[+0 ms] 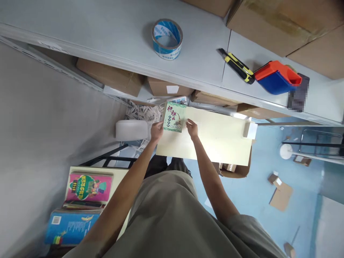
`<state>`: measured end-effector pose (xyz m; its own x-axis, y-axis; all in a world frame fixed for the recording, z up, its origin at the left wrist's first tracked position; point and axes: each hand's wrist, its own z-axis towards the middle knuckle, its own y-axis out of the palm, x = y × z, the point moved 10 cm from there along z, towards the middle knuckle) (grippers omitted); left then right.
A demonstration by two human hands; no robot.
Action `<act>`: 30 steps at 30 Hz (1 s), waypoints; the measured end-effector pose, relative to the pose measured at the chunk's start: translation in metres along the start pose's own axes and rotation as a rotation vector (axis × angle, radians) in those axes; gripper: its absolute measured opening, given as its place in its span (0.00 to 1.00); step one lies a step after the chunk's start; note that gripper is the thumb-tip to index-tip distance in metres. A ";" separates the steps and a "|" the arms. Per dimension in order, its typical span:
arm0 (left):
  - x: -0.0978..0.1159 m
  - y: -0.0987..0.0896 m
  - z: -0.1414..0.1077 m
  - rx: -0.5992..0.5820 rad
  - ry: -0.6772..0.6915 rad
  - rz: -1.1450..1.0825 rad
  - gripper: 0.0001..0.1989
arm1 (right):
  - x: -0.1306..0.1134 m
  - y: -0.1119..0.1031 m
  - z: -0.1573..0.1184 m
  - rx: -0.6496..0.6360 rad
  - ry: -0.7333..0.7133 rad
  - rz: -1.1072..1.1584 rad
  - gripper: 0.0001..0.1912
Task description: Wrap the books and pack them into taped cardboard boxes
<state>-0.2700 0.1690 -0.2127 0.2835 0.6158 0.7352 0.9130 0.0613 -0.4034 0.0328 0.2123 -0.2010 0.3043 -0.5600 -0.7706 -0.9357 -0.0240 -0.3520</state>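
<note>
A small green book (174, 117) with red and dark lettering on its cover is held up over a pale yellow tabletop (217, 138). My left hand (156, 132) grips its lower left edge, the thumb side against the cover. Close to the book's right edge is my right hand (192, 128), its fingers bent and slightly apart. A narrow gap seems to separate those fingertips from the book.
Above the table runs a grey shelf (107, 32) bearing a tape roll (167, 39), a yellow-black utility knife (238, 67), a red-blue tape dispenser (278, 77) and cardboard boxes (282, 25). Books (90, 187) lie at lower left. Shredded paper (145, 113) lies behind a white object (131, 130).
</note>
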 end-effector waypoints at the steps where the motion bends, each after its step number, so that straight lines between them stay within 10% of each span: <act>1: -0.008 -0.005 -0.005 -0.003 -0.007 0.070 0.23 | 0.007 -0.021 -0.012 0.112 -0.002 -0.119 0.28; 5: -0.045 -0.012 -0.026 -0.114 -0.056 0.326 0.13 | 0.044 -0.085 -0.068 0.451 0.162 -0.411 0.29; 11: -0.058 -0.016 -0.037 -0.151 -0.006 0.352 0.08 | 0.069 -0.078 -0.086 0.449 0.224 -0.446 0.09; 20: 0.008 -0.009 -0.023 -0.071 0.245 0.277 0.26 | 0.067 -0.073 -0.096 0.400 0.181 -0.360 0.12; 30: 0.032 0.024 -0.003 0.000 -0.016 0.345 0.45 | 0.083 -0.072 -0.113 0.387 0.257 -0.322 0.09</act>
<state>-0.2383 0.1876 -0.1975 0.5709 0.6128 0.5464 0.7639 -0.1527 -0.6270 0.1057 0.0734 -0.1796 0.4651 -0.7592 -0.4554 -0.6545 0.0515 -0.7543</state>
